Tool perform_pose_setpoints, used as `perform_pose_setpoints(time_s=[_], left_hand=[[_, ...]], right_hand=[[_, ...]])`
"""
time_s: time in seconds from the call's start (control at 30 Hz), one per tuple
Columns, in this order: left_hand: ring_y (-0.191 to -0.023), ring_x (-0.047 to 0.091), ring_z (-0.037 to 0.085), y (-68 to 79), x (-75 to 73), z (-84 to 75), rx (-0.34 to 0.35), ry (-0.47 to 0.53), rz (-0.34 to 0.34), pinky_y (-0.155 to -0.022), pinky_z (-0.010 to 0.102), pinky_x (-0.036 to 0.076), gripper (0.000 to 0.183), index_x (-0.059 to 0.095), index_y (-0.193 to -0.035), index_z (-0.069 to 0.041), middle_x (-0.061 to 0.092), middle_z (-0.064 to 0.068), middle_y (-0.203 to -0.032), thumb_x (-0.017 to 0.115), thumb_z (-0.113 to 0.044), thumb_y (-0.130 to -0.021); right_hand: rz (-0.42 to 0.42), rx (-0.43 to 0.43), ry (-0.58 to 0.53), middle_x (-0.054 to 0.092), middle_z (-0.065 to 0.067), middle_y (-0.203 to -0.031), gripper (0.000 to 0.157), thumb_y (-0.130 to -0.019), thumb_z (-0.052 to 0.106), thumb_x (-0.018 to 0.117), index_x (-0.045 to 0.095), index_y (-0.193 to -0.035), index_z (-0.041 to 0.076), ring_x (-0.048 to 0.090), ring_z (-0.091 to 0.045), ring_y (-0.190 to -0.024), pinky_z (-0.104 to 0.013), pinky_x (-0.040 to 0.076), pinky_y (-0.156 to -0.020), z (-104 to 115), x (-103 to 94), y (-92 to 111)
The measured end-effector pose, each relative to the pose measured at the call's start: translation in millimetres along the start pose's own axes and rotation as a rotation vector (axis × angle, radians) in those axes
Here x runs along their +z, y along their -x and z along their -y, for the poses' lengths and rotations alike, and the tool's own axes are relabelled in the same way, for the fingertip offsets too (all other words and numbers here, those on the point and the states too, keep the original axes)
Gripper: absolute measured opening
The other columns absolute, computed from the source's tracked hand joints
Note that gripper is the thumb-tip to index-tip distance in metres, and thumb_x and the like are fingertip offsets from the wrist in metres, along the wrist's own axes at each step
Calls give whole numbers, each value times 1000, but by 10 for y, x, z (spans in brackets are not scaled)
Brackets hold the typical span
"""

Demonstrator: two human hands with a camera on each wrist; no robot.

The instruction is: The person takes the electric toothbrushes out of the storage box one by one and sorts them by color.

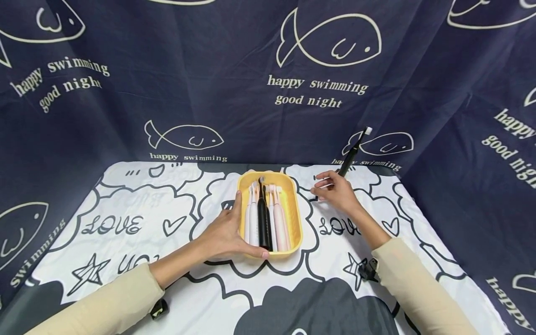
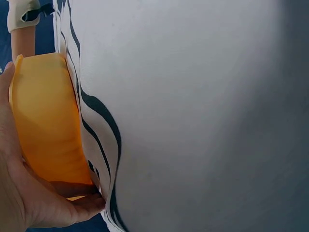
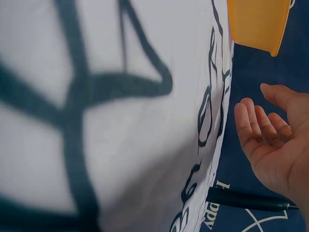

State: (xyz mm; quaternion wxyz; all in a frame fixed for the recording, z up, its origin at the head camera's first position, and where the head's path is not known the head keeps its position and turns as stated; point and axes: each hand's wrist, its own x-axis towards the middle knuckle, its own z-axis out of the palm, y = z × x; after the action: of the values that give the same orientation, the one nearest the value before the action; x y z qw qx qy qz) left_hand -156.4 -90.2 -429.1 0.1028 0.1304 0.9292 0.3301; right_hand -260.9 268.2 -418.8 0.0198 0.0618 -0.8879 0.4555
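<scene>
A yellow plastic bin (image 1: 296, 218) stands on the patterned cloth, with several electric toothbrushes lying side by side in it. Among them are a black toothbrush (image 1: 263, 223) in the middle, a pale pink toothbrush (image 1: 281, 228) to its right and white ones to its left. My left hand (image 1: 226, 235) grips the bin at its left side and near corner, the thumb on the near rim. To the right, a second black toothbrush (image 1: 350, 158) stands upright with its white head up, just beyond my right hand (image 1: 337, 190). In the right wrist view that hand has loosely bent fingers and holds nothing.
The table cloth (image 1: 138, 242) is white and dark grey with drawn clouds and lettering. Behind the table hangs a navy curtain (image 1: 243, 93) with fish prints, which also closes off both sides. A small black device (image 1: 368, 269) sits at the right wrist.
</scene>
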Motion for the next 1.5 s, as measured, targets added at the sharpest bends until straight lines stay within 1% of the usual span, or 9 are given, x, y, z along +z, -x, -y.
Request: perform_pose_setpoints(time_s=[0.57,0.77,0.83,0.93,1.03,1.13,1.23,1.4,1.5], left_hand=[[-156,50,38,-5,4,10,6,5,-4,-122,57,51,182,-15,-181,-18,42,30,-175,100,-83,-56],[-157,49,39,-12,13,10,4,2,-10,-123,57,51,183,-15,-181,-18,42,30,-175,100,-84,-56],[-158,49,39,-11,14,8,2,1,-9,-123,57,51,183,-16,-181,-18,42,30,-175,100,-84,-56],[-158,49,40,-5,13,5,0,3,-11,-123,57,51,183,-16,-181,-18,42,31,-175,101,-83,-56],[-157,50,40,-1,12,5,0,7,-13,-122,57,51,183,-16,-181,-17,43,32,-174,101,-83,-56],[-157,50,40,0,11,5,-1,10,-13,-122,57,51,183,-16,-181,-17,43,32,-174,101,-83,-56],[-157,50,40,1,12,1,-4,11,-12,-122,57,51,183,-15,-181,-18,43,32,-173,101,-83,-56],[-157,50,41,2,15,-3,-6,12,-18,-122,58,51,183,-15,-181,-18,44,32,-173,101,-83,-56],[-157,51,41,3,17,-3,-5,11,-18,-122,58,51,183,-15,-181,-18,44,32,-172,101,-83,-56]], right_hand=[[18,-38,-73,79,-33,-121,50,-98,5,85,64,-140,-11,75,-6,-81,-30,68,-77,100,189,-21],[23,-49,-69,80,-31,-119,47,-99,8,85,66,-138,-10,79,-16,-85,-31,69,-78,134,223,3],[25,-53,-66,81,-30,-119,47,-100,10,85,66,-138,-10,81,-22,-87,-31,68,-78,149,227,15],[25,-56,-47,81,-28,-118,45,-100,12,85,68,-137,-7,82,-28,-86,-24,64,-76,172,234,30],[28,-59,-42,81,-27,-116,44,-100,13,86,69,-136,-6,82,-29,-83,-19,59,-73,199,240,42],[31,-62,-51,81,-27,-113,43,-100,13,86,69,-135,-7,81,-28,-81,-18,59,-72,229,249,49],[35,-70,-64,81,-26,-110,42,-101,13,86,70,-133,-8,81,-26,-79,-22,61,-73,257,258,50],[40,-88,-79,81,-25,-107,40,-101,13,85,71,-131,-9,80,-24,-77,-34,67,-75,297,283,54],[39,-96,-75,81,-26,-107,38,-101,13,85,72,-129,-9,80,-25,-77,-36,67,-75,313,305,61]])
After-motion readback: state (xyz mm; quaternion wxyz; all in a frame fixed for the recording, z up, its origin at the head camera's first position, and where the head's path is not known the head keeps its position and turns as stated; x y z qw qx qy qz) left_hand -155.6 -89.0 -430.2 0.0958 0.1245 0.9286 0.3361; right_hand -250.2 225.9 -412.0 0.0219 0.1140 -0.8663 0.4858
